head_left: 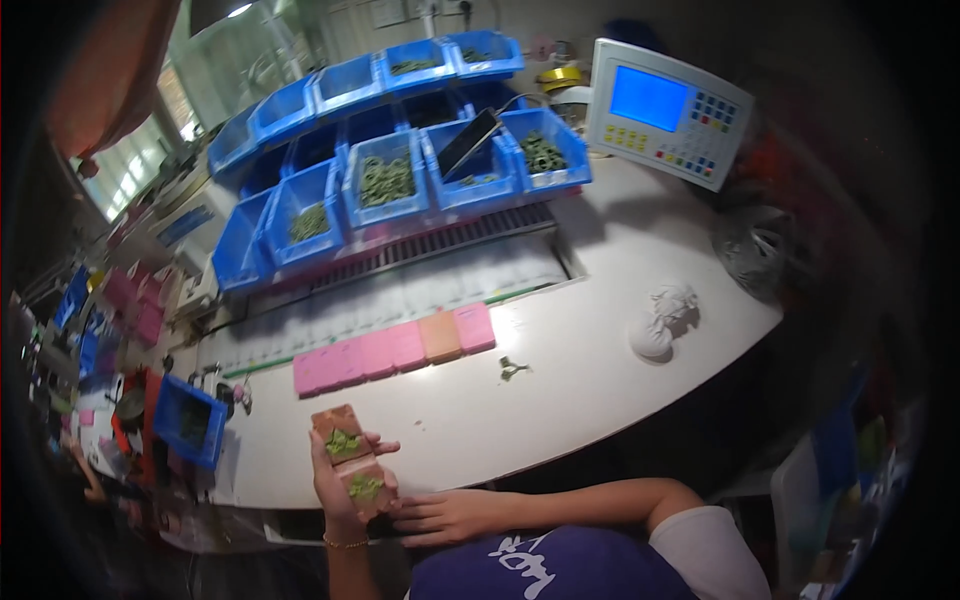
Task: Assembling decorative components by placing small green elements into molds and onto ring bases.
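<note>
tabletop: big white curved tabletop [600,340], mostly bare on the right side. The person is standing at its near edge.

bins: two tiers of blue bins [400,140] at the back. Several have dark green small parts in them, and a couple look close to empty from here. There's a dark flat thing leaning in one of the front ones, can't tell what it is.

control box: white panel with a blue screen [665,110] back right, with coloured buttons next to the screen.

pink row: a line of pink blocks [395,350] lying side by side on the tabletop, with one orange-ish one among them. Their tops look plain to me, no green on them that I can see, so I'd guess these are the ones not done yet.

white lump: crumpled white cloth or glove [662,322] off to the right, well apart from everything else.

loose bit: one small green piece [512,369] sitting alone just right of the pink row.

held block: a brownish block [352,462] with two green clusters on top, held up off the tabletop in front of the person's chest. Looks like this one is loaded or nearly so.

left hand: left hand [335,485] is wrapped round the block from below, fingers curled up the sides, firm hold.

right hand: right hand [450,515] is lying flat, fingers stretched toward the block's lower end, touching or almost touching it. Not holding anything as far as I can see.

progress guess: one block in hand, a whole row left.
</note>
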A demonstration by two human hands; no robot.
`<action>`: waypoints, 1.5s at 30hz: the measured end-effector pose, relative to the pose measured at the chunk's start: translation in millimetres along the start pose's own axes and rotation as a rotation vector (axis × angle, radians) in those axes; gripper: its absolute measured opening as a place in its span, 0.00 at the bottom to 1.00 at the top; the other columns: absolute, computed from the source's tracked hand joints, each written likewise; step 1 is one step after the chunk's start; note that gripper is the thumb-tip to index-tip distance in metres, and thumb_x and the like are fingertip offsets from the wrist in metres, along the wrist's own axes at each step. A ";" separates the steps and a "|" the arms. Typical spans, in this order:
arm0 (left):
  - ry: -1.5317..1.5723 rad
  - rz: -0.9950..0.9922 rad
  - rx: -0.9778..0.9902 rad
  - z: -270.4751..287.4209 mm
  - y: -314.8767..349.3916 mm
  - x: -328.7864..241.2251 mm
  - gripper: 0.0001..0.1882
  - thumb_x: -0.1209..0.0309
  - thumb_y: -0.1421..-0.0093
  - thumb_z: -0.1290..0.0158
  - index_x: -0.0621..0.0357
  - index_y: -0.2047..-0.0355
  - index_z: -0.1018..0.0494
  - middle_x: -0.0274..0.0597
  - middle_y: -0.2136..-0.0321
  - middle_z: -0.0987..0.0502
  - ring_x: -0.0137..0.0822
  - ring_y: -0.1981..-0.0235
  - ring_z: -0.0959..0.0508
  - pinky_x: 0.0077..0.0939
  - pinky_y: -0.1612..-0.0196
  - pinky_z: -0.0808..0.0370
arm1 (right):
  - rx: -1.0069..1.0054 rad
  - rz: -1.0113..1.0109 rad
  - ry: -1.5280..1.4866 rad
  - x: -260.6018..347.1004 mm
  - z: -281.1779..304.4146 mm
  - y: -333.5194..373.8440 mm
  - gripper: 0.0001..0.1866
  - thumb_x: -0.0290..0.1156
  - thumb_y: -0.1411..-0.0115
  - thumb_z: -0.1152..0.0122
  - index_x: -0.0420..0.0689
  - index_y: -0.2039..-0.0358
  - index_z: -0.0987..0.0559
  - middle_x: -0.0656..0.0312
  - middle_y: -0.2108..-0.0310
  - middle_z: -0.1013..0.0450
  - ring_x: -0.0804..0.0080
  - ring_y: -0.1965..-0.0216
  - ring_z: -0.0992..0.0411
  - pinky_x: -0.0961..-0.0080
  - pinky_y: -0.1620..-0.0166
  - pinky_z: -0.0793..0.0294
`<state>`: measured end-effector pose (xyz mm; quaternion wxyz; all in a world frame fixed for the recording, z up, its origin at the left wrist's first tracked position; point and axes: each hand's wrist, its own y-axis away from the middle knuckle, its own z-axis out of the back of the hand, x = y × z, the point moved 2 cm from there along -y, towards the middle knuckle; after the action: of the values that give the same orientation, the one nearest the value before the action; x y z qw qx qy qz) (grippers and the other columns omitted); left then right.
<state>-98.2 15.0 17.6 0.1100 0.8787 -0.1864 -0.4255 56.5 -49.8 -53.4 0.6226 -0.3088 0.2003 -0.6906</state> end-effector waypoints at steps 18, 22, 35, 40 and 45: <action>-0.194 -0.015 0.048 -80.5 -121.4 39.7 0.38 0.36 0.35 0.70 0.61 0.54 0.31 0.50 0.72 0.23 0.39 0.80 0.23 0.31 0.78 0.23 | -0.017 -1.414 0.466 -41.2 272.9 159.1 0.21 0.32 0.45 0.36 0.41 0.51 0.27 0.52 0.52 0.28 0.49 0.49 0.30 0.59 0.48 0.28; -0.168 -0.051 0.001 -95.9 -117.5 38.6 0.36 0.39 0.33 0.71 0.61 0.50 0.33 0.49 0.72 0.24 0.39 0.82 0.25 0.30 0.79 0.24 | -0.593 -0.956 0.503 -51.2 209.3 74.8 0.31 0.28 0.43 0.39 0.42 0.38 0.34 0.49 0.44 0.30 0.45 0.55 0.26 0.58 0.52 0.25; 0.033 -0.272 -0.068 -122.1 -119.9 59.7 0.35 0.42 0.30 0.69 0.63 0.58 0.27 0.44 0.74 0.23 0.34 0.82 0.23 0.28 0.84 0.25 | -0.388 -0.608 0.359 -74.5 160.0 22.5 0.30 0.19 0.51 0.41 0.42 0.44 0.26 0.54 0.42 0.30 0.57 0.69 0.28 0.68 0.61 0.24; -0.043 0.027 0.142 -71.3 -92.4 25.5 0.33 0.40 0.33 0.61 0.62 0.58 0.27 0.43 0.72 0.23 0.35 0.79 0.22 0.30 0.78 0.22 | -0.531 -0.754 0.654 -71.1 190.1 43.5 0.25 0.21 0.51 0.40 0.44 0.48 0.22 0.56 0.42 0.29 0.59 0.70 0.29 0.70 0.65 0.25; 0.323 -0.132 -0.068 -81.3 -91.7 33.1 0.20 0.56 0.30 0.53 0.57 0.48 0.29 0.44 0.58 0.22 0.37 0.65 0.19 0.25 0.70 0.20 | -0.383 -0.978 0.983 -73.4 201.2 97.8 0.23 0.27 0.46 0.38 0.45 0.47 0.22 0.58 0.45 0.28 0.59 0.55 0.30 0.66 0.52 0.28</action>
<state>6.3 87.1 11.8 0.1400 0.9418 -0.0934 -0.2911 267.0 30.1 15.6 0.0145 -0.1204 0.4138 -0.9022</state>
